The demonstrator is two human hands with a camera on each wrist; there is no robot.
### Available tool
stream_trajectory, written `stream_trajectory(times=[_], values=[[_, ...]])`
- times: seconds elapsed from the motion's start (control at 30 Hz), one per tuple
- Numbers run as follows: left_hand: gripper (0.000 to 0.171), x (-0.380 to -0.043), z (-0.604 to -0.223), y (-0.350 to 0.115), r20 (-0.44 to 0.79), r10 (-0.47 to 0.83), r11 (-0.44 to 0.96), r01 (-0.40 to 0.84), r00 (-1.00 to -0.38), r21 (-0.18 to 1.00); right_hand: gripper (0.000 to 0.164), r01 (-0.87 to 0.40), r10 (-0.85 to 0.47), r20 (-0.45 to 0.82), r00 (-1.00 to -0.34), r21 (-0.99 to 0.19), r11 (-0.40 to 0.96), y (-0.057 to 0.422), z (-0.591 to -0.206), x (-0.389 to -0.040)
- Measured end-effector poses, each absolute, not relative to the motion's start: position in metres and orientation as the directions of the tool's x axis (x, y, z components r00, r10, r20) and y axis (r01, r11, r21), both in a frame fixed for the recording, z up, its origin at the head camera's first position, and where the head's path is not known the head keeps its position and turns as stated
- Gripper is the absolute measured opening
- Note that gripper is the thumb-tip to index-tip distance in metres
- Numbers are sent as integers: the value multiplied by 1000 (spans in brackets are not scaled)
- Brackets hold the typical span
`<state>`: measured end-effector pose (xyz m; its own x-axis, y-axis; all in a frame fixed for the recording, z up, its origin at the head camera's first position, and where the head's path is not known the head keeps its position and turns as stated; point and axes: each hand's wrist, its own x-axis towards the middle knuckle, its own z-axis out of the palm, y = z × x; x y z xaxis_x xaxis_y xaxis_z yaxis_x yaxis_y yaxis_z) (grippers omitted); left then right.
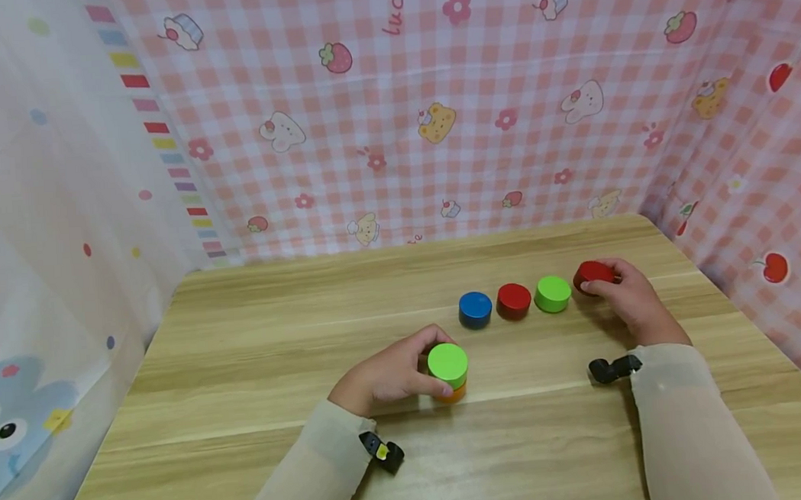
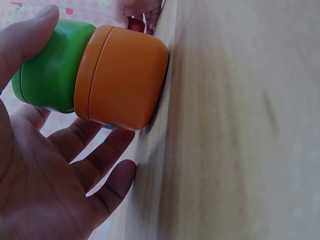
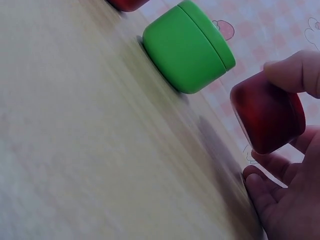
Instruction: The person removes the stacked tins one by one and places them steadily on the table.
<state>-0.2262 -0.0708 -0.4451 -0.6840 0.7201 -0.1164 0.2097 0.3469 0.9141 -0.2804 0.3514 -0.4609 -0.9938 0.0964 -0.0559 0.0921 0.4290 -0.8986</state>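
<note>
My left hand (image 1: 397,369) pinches a small green lidded jar (image 1: 448,365) between thumb and fingers. That jar sits on an orange lidded jar (image 2: 125,75), whose base is at the tabletop in the left wrist view; the lower fingers spread beside it. At the far right, my right hand (image 1: 632,304) grips a red jar (image 3: 267,115) by its sides. In the right wrist view the red jar is raised, with a gap between it and the wood. Just left of it stands another green jar (image 1: 552,294).
Left of the standing green jar, a second red jar (image 1: 514,302) and a blue jar (image 1: 475,310) continue the row. The wooden table (image 1: 262,350) meets a pink checked cloth (image 1: 395,166) at the back and right; a white cloth (image 1: 40,211) hangs at the left.
</note>
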Motion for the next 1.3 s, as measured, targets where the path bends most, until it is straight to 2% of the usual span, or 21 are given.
stream_trajectory(times=[0.7,1.07,1.3], values=[[50,-226,-444,-71,-122,717,346,199,-686,917,63,91,27,-93,-995,-810,579,350,-457,-280],[51,-226,-443,-71,-119,721,339,197,-682,920,65,98,10,-115,-993,-794,600,352,-459,-282],[51,-226,-444,-70,-112,729,322,194,-676,927,81,137,31,-145,-989,-820,556,352,-456,-281]])
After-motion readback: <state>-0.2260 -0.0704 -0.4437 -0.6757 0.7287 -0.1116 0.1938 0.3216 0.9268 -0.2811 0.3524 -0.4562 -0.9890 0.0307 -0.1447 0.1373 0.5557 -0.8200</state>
